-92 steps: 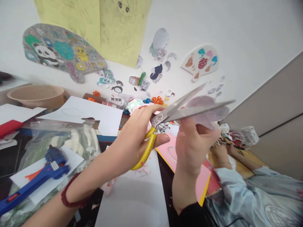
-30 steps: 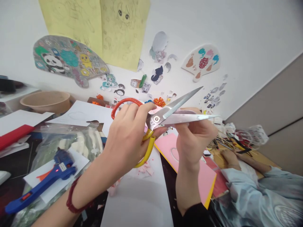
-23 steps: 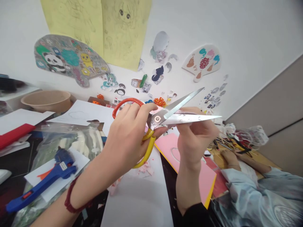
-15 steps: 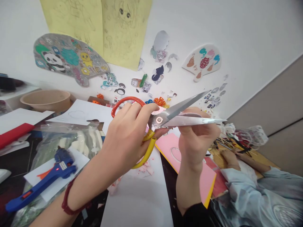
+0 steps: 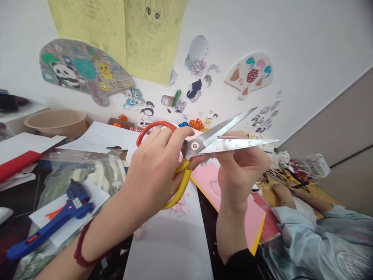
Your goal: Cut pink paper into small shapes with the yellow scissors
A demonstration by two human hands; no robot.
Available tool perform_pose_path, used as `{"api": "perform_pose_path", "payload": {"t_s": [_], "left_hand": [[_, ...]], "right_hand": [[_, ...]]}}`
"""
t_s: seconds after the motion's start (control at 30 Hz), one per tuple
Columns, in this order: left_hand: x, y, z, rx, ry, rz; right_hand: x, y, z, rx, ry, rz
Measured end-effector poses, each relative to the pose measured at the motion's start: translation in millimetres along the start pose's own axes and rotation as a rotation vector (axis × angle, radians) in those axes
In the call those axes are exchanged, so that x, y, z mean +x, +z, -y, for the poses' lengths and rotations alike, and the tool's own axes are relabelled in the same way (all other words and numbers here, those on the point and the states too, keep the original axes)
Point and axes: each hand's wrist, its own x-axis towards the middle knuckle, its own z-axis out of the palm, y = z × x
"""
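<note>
My left hand point(image 5: 157, 167) is closed around the red and yellow handles of a pair of scissors point(image 5: 195, 146). The blades stand apart and point to the right, at chest height above the desk. Behind the lower blade, my right hand point(image 5: 241, 171) is closed in a pinch, with its fingertips hidden by the metal. A bit of pink paper point(image 5: 198, 133) shows behind the scissors' pivot; most of it is covered. Below lie a white sheet point(image 5: 171, 245) with small pink scraps point(image 5: 182, 208) and a pink card point(image 5: 208, 175) with a yellow edge.
A blue glue gun point(image 5: 55, 221) lies on paper and a plastic bag point(image 5: 61, 171) at left. Behind are a beige bowl point(image 5: 56, 121) and white paper point(image 5: 96, 136). Decorated fans point(image 5: 250, 74) hang on the wall. Another person's hand point(image 5: 282, 194) rests at right, near sticks and tools.
The scissors have tipped up slightly, and the lower blade shows a broader face. Both hands stay in nearly the same place, and the blades are still apart.
</note>
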Motion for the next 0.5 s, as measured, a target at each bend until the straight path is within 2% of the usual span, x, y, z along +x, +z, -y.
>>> {"api": "perform_pose_path", "payload": {"t_s": [0.13, 0.3, 0.5], "left_hand": [[-0.4, 1.0, 0.8, -0.025, -0.013, 0.016], [-0.5, 1.0, -0.5, -0.048, -0.008, 0.016], [-0.9, -2.3, -1.3, -0.091, -0.058, 0.087]], "right_hand": [[-1.9, 1.4, -1.8, 0.083, 0.064, 0.012], [-2.7, 2.8, -3.5, 0.109, 0.062, 0.016], [-3.2, 2.7, -4.3, 0.184, 0.136, 0.015]]}}
